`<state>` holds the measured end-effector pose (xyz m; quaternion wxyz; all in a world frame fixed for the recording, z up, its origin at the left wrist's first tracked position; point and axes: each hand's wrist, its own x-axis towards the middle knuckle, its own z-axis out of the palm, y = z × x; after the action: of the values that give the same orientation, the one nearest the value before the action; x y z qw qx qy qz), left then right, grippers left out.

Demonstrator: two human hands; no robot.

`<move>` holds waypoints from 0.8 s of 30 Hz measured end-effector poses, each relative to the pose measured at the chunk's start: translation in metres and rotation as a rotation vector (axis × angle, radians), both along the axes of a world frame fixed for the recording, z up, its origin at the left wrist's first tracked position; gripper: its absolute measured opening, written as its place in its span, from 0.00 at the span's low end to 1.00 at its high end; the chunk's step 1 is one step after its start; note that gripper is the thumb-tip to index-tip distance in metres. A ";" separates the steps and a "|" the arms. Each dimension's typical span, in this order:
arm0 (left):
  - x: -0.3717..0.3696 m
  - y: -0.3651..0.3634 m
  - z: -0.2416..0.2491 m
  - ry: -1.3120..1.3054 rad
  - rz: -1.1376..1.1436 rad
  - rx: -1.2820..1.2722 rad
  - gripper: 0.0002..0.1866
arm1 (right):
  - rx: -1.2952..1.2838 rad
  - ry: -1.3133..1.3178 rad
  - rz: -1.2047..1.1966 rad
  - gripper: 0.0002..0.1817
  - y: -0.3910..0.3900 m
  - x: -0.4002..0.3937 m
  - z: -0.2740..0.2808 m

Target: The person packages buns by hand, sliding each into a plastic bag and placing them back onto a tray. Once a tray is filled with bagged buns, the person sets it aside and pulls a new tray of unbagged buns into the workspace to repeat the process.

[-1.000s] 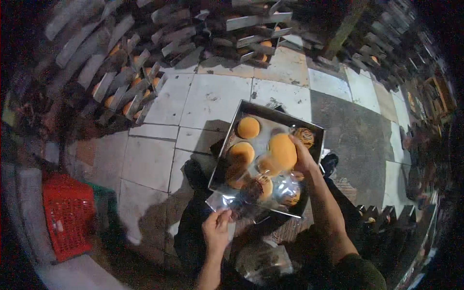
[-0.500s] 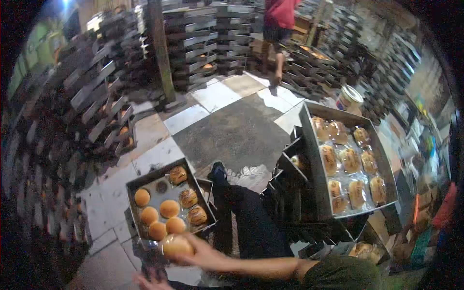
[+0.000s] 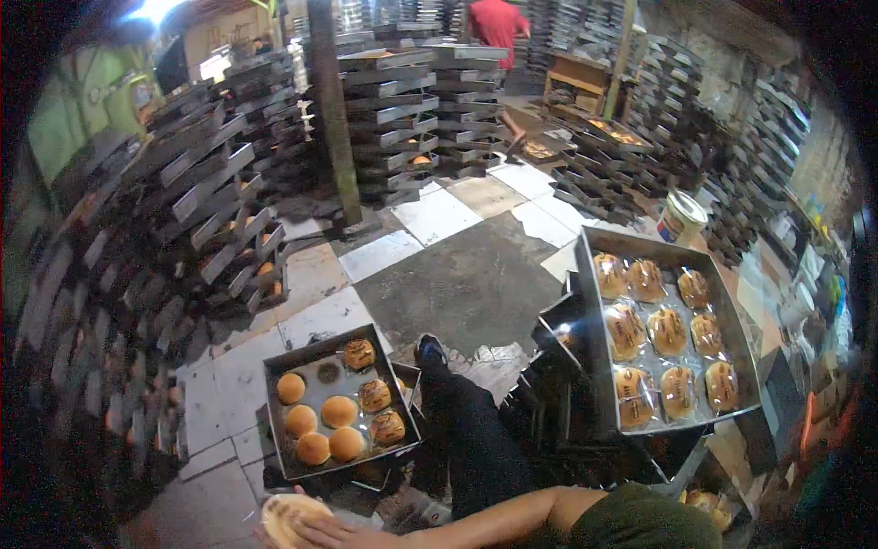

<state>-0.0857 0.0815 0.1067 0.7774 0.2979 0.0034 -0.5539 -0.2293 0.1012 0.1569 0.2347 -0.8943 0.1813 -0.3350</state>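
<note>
At the lower edge, my right hand [image 3: 331, 532] lays its fingers over a round bun [image 3: 294, 518], which appears to be in clear wrapping. My left hand is almost wholly hidden around the bun's near side, so its fingers cannot be made out. Just beyond them a square metal tray [image 3: 283, 465] holds several plain golden buns [image 3: 339, 411] on the left and middle. Along its right side sit 3 wrapped buns [image 3: 375, 395] with dark print. To the right, a larger tray [image 3: 743, 340] atop a stack carries rows of wrapped, printed buns [image 3: 668, 331].
Tall stacks of metal trays [image 3: 389, 119] line the back and sides. A wooden post [image 3: 337, 119] rises near them. A white bucket [image 3: 682, 218] stands behind the right tray. My leg [image 3: 476, 430] extends between the trays. Farther back is a person in a red shirt [image 3: 497, 26].
My right hand has brought the bun from the small tray's near edge down and left, toward my left hand. The view has tilted upward, and the person in red has moved farther away.
</note>
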 end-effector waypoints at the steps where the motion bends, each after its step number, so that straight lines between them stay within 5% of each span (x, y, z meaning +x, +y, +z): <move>1: 0.003 0.001 0.001 0.022 0.009 -0.016 0.25 | -0.052 0.051 0.036 0.33 -0.001 0.003 0.001; 4: 0.007 0.003 0.002 0.094 0.016 -0.062 0.25 | 0.246 0.252 0.048 0.24 -0.025 0.008 0.048; 5: 0.009 0.003 0.003 0.110 0.023 -0.069 0.25 | -0.002 0.567 0.025 0.20 -0.043 0.013 0.000; 6: 0.010 0.003 0.004 0.123 0.017 -0.080 0.25 | -0.170 0.579 -0.075 0.30 -0.040 0.028 -0.027; 7: 0.013 0.001 0.005 0.138 0.029 -0.096 0.24 | -0.189 0.578 -0.054 0.30 -0.039 0.034 -0.054; 12: 0.029 -0.001 0.007 0.179 0.076 -0.148 0.24 | 0.473 0.446 -0.241 0.19 -0.024 0.010 0.018; 14: 0.033 -0.003 0.005 0.195 0.111 -0.161 0.23 | 0.276 0.290 -0.173 0.15 -0.031 0.007 -0.003; 16: 0.040 -0.004 -0.001 0.215 0.132 -0.115 0.27 | 0.820 0.061 0.151 0.11 -0.030 0.004 -0.002; 18: 0.035 -0.002 0.000 0.194 0.095 -0.095 0.26 | 0.767 -0.009 0.179 0.09 -0.030 -0.006 -0.001; 20: 0.031 -0.001 -0.006 0.114 0.087 -0.104 0.25 | 0.308 0.154 0.082 0.11 -0.029 -0.014 -0.018; 24: 0.009 -0.004 -0.013 0.179 -0.017 0.167 0.24 | 0.457 0.664 0.095 0.20 -0.019 -0.021 -0.002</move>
<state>-0.0766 0.0772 0.0941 0.7418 0.3108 0.1166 -0.5827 -0.2503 0.0825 0.1553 0.3714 -0.8862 0.2753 0.0321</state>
